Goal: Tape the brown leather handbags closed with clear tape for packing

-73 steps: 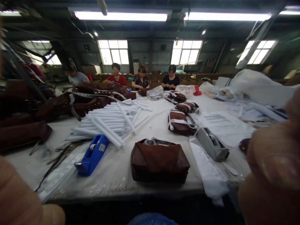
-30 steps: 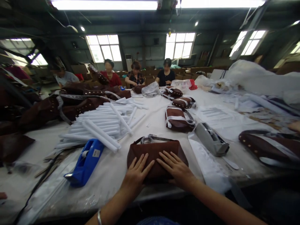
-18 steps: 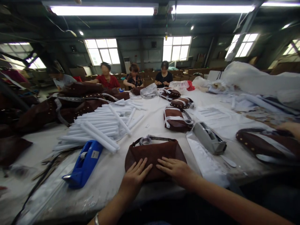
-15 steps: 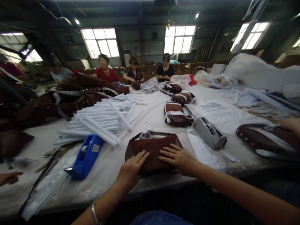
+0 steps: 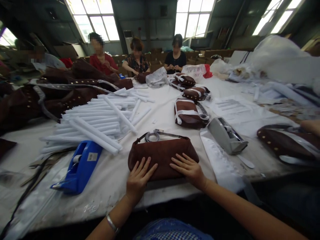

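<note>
Left hand (image 5: 138,176) and right hand (image 5: 189,170) spread flat on brown bag (image 5: 162,151), gripping nothing, near edge hidden beneath them

no legible text, label (image 5: 92,156) on blue tape dispenser (image 5: 76,171) blurred

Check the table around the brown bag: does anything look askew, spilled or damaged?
Nothing looks damaged or spilled. The left hand and right hand lie flat on the brown bag. A few white tubes lie crosswise over their stack, and a clear plastic sleeve overhangs the table edge.
</note>
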{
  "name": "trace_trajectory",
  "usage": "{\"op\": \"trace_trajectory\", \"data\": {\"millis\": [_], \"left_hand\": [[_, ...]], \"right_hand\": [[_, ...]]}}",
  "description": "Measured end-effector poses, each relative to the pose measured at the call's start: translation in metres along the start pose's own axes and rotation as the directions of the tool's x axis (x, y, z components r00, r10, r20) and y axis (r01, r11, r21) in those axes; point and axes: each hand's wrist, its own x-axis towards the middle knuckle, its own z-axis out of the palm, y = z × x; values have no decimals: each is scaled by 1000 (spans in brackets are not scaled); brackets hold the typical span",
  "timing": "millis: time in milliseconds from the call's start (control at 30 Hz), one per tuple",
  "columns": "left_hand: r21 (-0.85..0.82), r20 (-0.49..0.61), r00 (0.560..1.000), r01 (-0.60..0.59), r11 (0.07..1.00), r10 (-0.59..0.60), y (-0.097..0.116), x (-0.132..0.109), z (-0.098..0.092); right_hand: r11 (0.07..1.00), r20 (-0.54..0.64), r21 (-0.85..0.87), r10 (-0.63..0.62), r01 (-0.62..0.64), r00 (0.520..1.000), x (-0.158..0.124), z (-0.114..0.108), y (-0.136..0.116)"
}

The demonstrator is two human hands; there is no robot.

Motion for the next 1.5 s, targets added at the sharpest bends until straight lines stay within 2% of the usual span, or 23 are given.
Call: {"op": "trace_trajectory", "data": {"millis": [100,200,333,433,533,600,667,733,767,833,933,967,1033,1100,1167,1233,1267,1300,1367,1400,1500], "left_hand": [[-35,-22,1000,-19,999,18,-5,0,-1],[-105,-27,997,-73,992,71,-18,-1,-17],[-77,-61,993,92,993,-97,-32,-9,-38],[-58,-70,988,134,989,-138,-32,-15,-35],[-34,-58,989,136,990,-138,-26,-17,-26],[-11,-51,988,145,989,-146,-22,-13,-27],[10,30,987,159,987,-159,-18,-1,-38],[23,164,973,160,987,-161,-14,17,-53],[16,225,965,137,990,-137,-12,28,-60],[-36,286,958,16,999,-5,-7,46,-64],[-87,285,940,-169,982,187,-2,55,-46],[-80,278,940,-184,980,199,0,51,-36],[-45,249,957,-143,989,150,4,36,-16],[-23,219,971,-90,996,92,8,21,-4],[-18,199,978,-62,998,64,10,12,2],[-24,190,980,-57,998,60,10,9,4],[-30,187,980,-57,998,62,10,8,5],[-38,187,980,-61,997,67,11,8,5],[-59,183,980,-67,996,77,12,7,6],[-75,184,979,-71,995,84,13,7,6],[-145,201,976,-50,988,79,15,10,-5]], "right_hand": [[1000,-14,-4,17,-17,1000,-1,5,-2],[1000,9,14,19,-19,1000,1,1,-2],[999,50,42,24,-26,998,7,-8,0],[999,87,44,19,-23,996,7,-8,2],[1000,25,3,-13,13,1000,3,-3,1],[999,-32,-44,-26,24,999,0,0,-2],[996,-40,-83,-29,25,999,-1,2,-5],[993,-20,-110,-36,33,999,-2,2,-7],[992,-5,-119,-41,40,999,-2,2,-8],[991,12,-128,-50,51,999,-4,3,-8],[992,43,-122,-35,40,998,-7,1,-12],[993,76,-109,-26,34,997,-5,-4,-15],[998,171,-55,-21,31,985,6,-24,-23],[1000,176,-16,12,-9,984,28,-52,-31],[991,-5,-42,129,-130,992,55,-78,-37],[952,-222,-86,268,-293,937,76,-86,-39],[931,-281,-109,307,-348,909,80,-79,-38],[918,-288,-136,322,-372,902,81,-67,-37],[915,-194,-212,306,-345,932,71,-31,-34],[916,-94,-245,304,-318,948,63,-12,-33],[892,70,-316,361,-322,930,44,27,-30]]}}
